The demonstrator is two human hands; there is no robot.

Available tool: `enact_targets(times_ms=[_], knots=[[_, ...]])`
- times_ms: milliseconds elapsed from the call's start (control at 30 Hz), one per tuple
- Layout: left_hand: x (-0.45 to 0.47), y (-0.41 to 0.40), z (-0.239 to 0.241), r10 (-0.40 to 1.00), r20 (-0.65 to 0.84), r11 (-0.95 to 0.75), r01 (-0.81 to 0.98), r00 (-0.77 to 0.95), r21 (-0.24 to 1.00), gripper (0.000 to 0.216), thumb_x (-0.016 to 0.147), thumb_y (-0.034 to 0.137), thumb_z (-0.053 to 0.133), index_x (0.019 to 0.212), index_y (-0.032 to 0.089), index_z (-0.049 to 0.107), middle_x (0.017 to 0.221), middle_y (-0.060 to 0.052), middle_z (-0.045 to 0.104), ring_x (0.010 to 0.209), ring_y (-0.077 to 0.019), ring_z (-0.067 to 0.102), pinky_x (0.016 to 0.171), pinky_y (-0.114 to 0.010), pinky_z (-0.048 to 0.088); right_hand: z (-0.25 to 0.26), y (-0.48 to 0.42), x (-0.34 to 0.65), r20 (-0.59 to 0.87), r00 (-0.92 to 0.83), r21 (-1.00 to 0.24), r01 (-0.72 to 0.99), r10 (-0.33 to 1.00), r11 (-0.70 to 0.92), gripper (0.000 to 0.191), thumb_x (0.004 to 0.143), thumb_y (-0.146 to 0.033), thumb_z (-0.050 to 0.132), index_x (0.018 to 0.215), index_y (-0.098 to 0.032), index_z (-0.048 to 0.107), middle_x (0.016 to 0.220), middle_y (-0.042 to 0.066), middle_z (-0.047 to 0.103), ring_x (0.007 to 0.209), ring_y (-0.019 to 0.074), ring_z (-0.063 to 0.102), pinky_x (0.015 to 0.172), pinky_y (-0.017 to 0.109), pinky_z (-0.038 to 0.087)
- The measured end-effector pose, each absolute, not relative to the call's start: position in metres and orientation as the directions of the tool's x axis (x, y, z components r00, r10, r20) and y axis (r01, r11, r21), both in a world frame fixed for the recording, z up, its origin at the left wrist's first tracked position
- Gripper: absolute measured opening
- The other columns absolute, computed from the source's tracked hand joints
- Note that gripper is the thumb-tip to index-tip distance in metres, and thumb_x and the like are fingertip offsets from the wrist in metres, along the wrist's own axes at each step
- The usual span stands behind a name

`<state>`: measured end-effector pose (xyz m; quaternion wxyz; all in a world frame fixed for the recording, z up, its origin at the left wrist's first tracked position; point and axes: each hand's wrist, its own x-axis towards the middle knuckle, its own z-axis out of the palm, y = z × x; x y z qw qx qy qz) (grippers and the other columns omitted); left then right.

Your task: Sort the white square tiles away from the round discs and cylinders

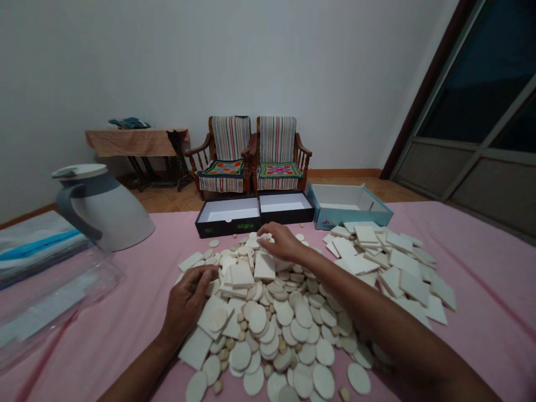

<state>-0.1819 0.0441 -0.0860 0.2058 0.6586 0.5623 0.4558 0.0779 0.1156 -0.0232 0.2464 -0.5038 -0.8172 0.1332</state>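
In the head view, pale discs (302,314) and tiles (242,276) lie heaped at six o'clock. The left hand (187,296) is at the heap's ten o'clock, the right hand (280,241) at twelve; whether either's fingers grasp anything, I cannot tell.

I count two bare hands (188,298) (281,242), two black boxes (228,227) (288,216), one light-blue box (355,218), one jug (115,218) and two armchairs (230,139) (277,139). Two heaps (285,314) (404,262) hold discs (240,355), square tiles (414,287) and small blocks (344,394), overlapping too thickly for me to number from this far away.
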Motion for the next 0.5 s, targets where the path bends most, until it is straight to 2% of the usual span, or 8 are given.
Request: enact_targets(times_ms=[67, 133, 233, 333, 400, 500], knots=[[-0.181, 0.044, -0.086, 0.926, 0.373, -0.289, 0.542, -0.05, 0.79, 0.043, 0.087, 0.056, 0.05, 0.097, 0.02, 0.07, 0.103, -0.008, 0.072, 0.096, -0.0238, 0.067, 0.088, -0.036, 0.051, -0.026, 0.135, 0.088, 0.261, -0.228, -0.377, 0.87, 0.938, 0.316, 0.03, 0.087, -0.017, 0.056, 0.116, -0.015, 0.061, 0.12, 0.011, 0.062, 0.114, 0.0199, 0.055, 0.097, 0.031, 0.041], [-0.181, 0.044, -0.086, 0.925, 0.378, -0.298, 0.528, -0.047, 0.795, 0.042, 0.087, 0.055, 0.05, 0.096, 0.019, 0.07, 0.102, -0.008, 0.072, 0.096, -0.0238, 0.067, 0.088, -0.036, 0.052, -0.03, 0.154, 0.099, 0.28, -0.124, -0.347, 0.912, 0.952, 0.22, 0.042, 0.088, -0.009, 0.048, 0.129, -0.013, 0.053, 0.136, 0.016, 0.051, 0.124, 0.0232, 0.048, 0.101, 0.034, 0.038], [-0.179, 0.042, -0.085, 0.918, 0.393, -0.318, 0.519, -0.04, 0.794, 0.04, 0.088, 0.053, 0.05, 0.094, 0.019, 0.069, 0.099, -0.008, 0.072, 0.095, -0.0235, 0.067, 0.088, -0.036, 0.051, -0.034, 0.178, 0.114, 0.25, 0.015, -0.295, 0.953, 0.968, 0.062, 0.054, 0.089, -0.003, 0.036, 0.142, -0.017, 0.04, 0.15, 0.015, 0.035, 0.126, 0.0243, 0.047, 0.099, 0.035, 0.04], [-0.178, 0.041, -0.084, 0.911, 0.412, -0.333, 0.522, -0.038, 0.785, 0.038, 0.088, 0.051, 0.05, 0.092, 0.019, 0.069, 0.099, -0.008, 0.072, 0.094, -0.0232, 0.067, 0.089, -0.036, 0.052, -0.04, 0.196, 0.125, 0.168, 0.085, -0.247, 0.968, 0.982, -0.042, 0.044, 0.092, -0.011, 0.039, 0.135, -0.019, 0.048, 0.141, 0.016, 0.046, 0.114, 0.0255, 0.058, 0.088, 0.035, 0.046], [-0.178, 0.041, -0.083, 0.908, 0.419, -0.343, 0.522, -0.031, 0.781, 0.036, 0.089, 0.05, 0.05, 0.09, 0.019, 0.069, 0.1, -0.008, 0.072, 0.094, -0.0232, 0.067, 0.088, -0.036, 0.052, -0.045, 0.206, 0.131, 0.131, 0.087, -0.241, 0.969, 0.988, -0.053, 0.034, 0.093, -0.019, 0.046, 0.124, -0.017, 0.057, 0.129, 0.017, 0.056, 0.108, 0.0262, 0.061, 0.083, 0.034, 0.047], [-0.178, 0.04, -0.083, 0.908, 0.419, -0.347, 0.522, -0.022, 0.779, 0.035, 0.089, 0.049, 0.05, 0.091, 0.02, 0.069, 0.101, -0.008, 0.071, 0.095, -0.023, 0.067, 0.088, -0.036, 0.052, -0.048, 0.217, 0.137, 0.114, 0.086, -0.235, 0.97, 0.99, -0.058, 0.026, 0.092, -0.025, 0.051, 0.114, -0.018, 0.063, 0.12, 0.015, 0.062, 0.108, 0.0244, 0.062, 0.082, 0.03, 0.046]])
